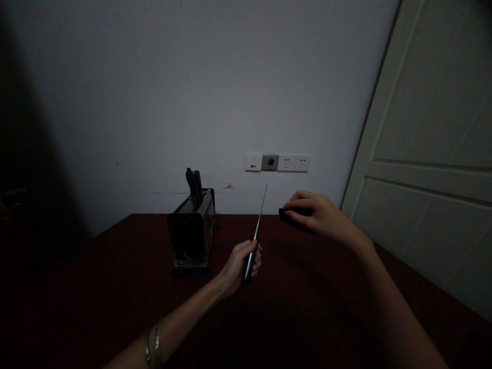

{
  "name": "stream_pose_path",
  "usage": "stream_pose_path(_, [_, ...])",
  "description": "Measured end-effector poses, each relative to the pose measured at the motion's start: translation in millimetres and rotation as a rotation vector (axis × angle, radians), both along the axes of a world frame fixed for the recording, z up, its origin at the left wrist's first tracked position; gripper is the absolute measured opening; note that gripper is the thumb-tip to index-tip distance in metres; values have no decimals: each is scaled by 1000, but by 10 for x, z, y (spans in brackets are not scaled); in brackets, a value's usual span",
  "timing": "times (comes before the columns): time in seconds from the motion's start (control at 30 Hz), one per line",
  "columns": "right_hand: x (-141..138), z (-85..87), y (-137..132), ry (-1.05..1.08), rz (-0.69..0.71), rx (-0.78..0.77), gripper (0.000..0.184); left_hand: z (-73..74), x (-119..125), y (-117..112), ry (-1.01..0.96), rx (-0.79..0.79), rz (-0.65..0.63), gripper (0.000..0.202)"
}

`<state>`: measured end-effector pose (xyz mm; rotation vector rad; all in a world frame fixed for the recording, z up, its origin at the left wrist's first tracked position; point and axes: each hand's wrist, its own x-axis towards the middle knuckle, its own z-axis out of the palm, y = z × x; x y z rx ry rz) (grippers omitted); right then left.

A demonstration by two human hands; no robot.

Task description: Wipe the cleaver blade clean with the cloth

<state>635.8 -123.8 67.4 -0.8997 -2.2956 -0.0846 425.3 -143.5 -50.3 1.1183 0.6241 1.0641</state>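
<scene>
My left hand is closed around the black handle of a knife. Its thin blade points up and away from me and looks narrow, seen nearly edge-on. To the right, my right hand is raised above the table, its thumb and fingers pinching a small dark object. What that object is, I cannot make out in the dim light; it is apart from the blade. Left of both hands stands a black knife block with a few dark handles sticking up from its top.
The dark red-brown table ends at a pale wall. Low on the wall is a row of sockets and switches. A panelled white door rises along the right side. Deep shadow covers the far left.
</scene>
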Motion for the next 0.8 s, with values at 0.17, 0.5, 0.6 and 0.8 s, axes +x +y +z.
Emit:
stream_pose_path(0.17, [-6,-1,1,-7,-7,0,21,-60,28,32,96,96,113,28])
stream_pose_path(0.5, [-1,-15,18,1,9,25,21,-122,41,51,137,107,151,34])
stream_pose_path(0.6, [-10,-1,-6,-5,-3,19,21,-150,53,46,152,105,119,36])
stream_pose_path(0.8, [-53,24,-73,-13,7,12,20,-233,85,57,193,141,102,35])
